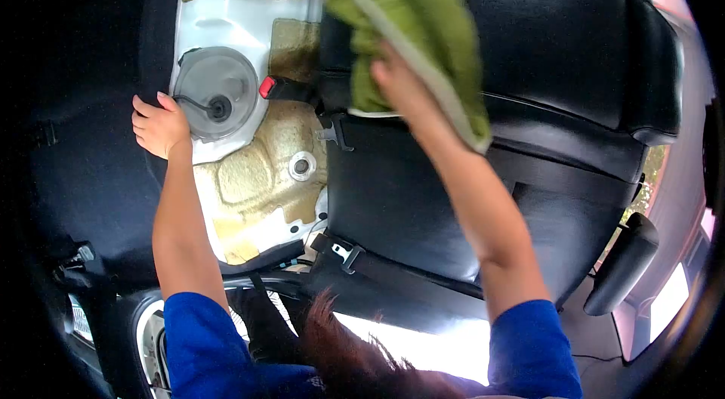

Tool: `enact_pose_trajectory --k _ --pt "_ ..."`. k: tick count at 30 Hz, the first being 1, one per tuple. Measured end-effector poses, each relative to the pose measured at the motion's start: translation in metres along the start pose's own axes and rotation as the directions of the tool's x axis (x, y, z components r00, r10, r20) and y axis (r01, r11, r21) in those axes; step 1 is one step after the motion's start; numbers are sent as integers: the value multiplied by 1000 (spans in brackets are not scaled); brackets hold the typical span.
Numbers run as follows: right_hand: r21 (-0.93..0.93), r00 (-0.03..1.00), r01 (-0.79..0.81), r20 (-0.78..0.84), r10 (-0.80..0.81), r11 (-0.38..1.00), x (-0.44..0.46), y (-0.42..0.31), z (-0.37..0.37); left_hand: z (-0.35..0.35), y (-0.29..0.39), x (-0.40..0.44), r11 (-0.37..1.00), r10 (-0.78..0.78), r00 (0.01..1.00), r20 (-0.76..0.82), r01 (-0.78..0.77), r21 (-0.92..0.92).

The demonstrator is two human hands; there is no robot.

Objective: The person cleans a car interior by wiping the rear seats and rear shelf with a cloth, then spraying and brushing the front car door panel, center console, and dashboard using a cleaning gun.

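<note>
My right hand (400, 89) grips a green cloth (423, 13) with a pale border, over the black seat back (544, 29). The cloth hangs in loose folds and is slightly blurred; it hides part of my fingers. On the other side, my left hand (164, 127) rests on the edge of the black padded surface (98, 150), fingers apart and nothing in them. Right beside it is a round grey cover (234, 74) with a black cable fitting (219, 107), set in the white metal car floor (219, 13).
Tan padding (245, 176) lies around the white metal. A red seat-belt buckle (266, 87) sticks out next to the round cover. Metal latches (347, 257) jut from the seat's near edge. A black headrest (623, 264) stands at the right.
</note>
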State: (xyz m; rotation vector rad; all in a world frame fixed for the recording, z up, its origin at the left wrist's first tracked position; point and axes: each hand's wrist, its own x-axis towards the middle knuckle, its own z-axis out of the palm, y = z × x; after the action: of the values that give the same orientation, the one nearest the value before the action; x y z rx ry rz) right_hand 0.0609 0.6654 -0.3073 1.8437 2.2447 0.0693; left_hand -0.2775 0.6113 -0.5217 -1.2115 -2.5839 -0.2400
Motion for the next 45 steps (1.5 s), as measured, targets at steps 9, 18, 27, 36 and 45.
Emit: enact_pose_trajectory --k 9,18,27,36,45 --pt "364 981 165 36 -191 917 16 -72 124 -1 -7 4 998 2 993 122 -9 61" --pt "247 971 143 -221 -88 958 -114 85 -187 5 -7 3 992 10 999 52 -17 126" --pt "-497 731 -649 -618 289 577 -157 153 -305 2 -8 6 988 51 999 -9 -49 149" --pt "450 639 -611 -204 742 651 -8 313 -405 -27 3 8 996 75 978 -197 -63 68" --pt "776 781 -452 107 615 440 56 404 -405 -22 21 3 999 38 985 -168 -33 31"
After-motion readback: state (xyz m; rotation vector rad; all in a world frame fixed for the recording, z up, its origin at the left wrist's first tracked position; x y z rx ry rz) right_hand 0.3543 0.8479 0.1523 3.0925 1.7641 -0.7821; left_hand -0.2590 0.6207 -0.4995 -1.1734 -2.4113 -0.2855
